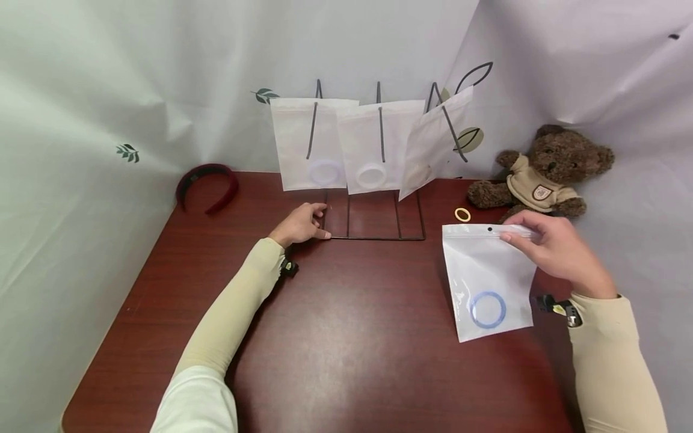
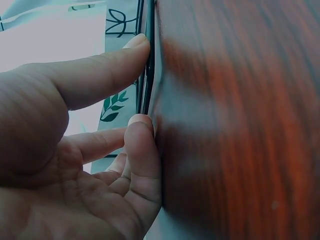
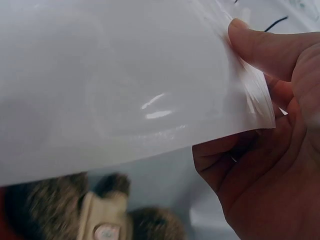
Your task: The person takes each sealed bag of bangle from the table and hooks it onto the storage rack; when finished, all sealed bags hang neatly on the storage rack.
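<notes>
A white zip bag [image 1: 489, 276] with a blue ring [image 1: 488, 310] showing through it hangs from my right hand [image 1: 557, 249], whose thumb and fingers pinch its top right corner. In the right wrist view the bag's pale side [image 3: 125, 85] fills much of the picture. My left hand [image 1: 300, 225] touches the front left corner of a black wire rack's base [image 1: 373, 239]. Its thumb and fingertips lie spread along the bar [image 2: 150, 75]. Three white bags hang on the rack's hooks: left [image 1: 295, 144], middle [image 1: 379, 141] and a slanted right one [image 1: 433, 141].
A yellow ring [image 1: 462, 214] lies on the brown table [image 1: 335, 343] behind the held bag. A brown teddy bear [image 1: 563, 159] sits at the back right, close to the right hand. At the back left lies a dark red headband [image 1: 230, 186]. Pale leaf-print sheeting [image 1: 206, 78] encloses the table.
</notes>
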Demonstrator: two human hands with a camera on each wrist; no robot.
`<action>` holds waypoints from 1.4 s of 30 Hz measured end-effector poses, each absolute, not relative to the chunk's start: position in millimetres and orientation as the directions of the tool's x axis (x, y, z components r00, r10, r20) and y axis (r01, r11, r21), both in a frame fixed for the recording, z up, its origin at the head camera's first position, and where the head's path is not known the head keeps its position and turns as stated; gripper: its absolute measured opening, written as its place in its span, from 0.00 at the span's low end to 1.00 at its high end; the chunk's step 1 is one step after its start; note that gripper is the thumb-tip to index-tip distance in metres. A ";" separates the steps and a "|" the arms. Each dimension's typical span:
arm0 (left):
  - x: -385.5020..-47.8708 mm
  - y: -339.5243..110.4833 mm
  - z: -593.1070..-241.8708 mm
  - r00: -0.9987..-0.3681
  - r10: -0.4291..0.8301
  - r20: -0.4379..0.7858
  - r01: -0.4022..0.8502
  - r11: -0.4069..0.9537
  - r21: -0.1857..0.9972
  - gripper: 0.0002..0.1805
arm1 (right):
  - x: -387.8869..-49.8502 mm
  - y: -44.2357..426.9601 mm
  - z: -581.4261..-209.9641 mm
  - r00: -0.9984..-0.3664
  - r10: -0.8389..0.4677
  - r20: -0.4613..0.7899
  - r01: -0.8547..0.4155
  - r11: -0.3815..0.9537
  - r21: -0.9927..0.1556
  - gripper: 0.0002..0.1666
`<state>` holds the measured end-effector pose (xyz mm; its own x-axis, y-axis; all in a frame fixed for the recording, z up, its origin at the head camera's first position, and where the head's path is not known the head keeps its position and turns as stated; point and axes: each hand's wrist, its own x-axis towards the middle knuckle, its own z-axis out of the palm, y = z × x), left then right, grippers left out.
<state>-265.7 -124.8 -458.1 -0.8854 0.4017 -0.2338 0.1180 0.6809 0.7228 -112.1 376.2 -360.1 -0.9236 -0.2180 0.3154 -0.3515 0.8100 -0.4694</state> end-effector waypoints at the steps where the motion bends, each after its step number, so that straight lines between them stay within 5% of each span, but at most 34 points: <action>1: -265.4 -124.6 -457.9 -0.885 0.404 -0.231 0.122 0.681 0.722 0.48 | -112.4 372.4 -357.3 -0.917 -0.229 0.327 -0.366 0.806 -0.464 0.09; 17: -266.7 -122.8 -457.4 -0.883 0.409 -0.232 0.126 0.681 0.722 0.48 | -120.8 320.2 -325.8 -0.805 -0.323 0.497 -0.551 0.717 -0.427 0.17; 42: -264.6 -123.4 -456.0 -0.888 0.400 -0.229 0.125 0.687 0.716 0.48 | -154.6 265.1 -310.2 -0.711 -0.292 0.639 -0.656 0.604 -0.453 0.10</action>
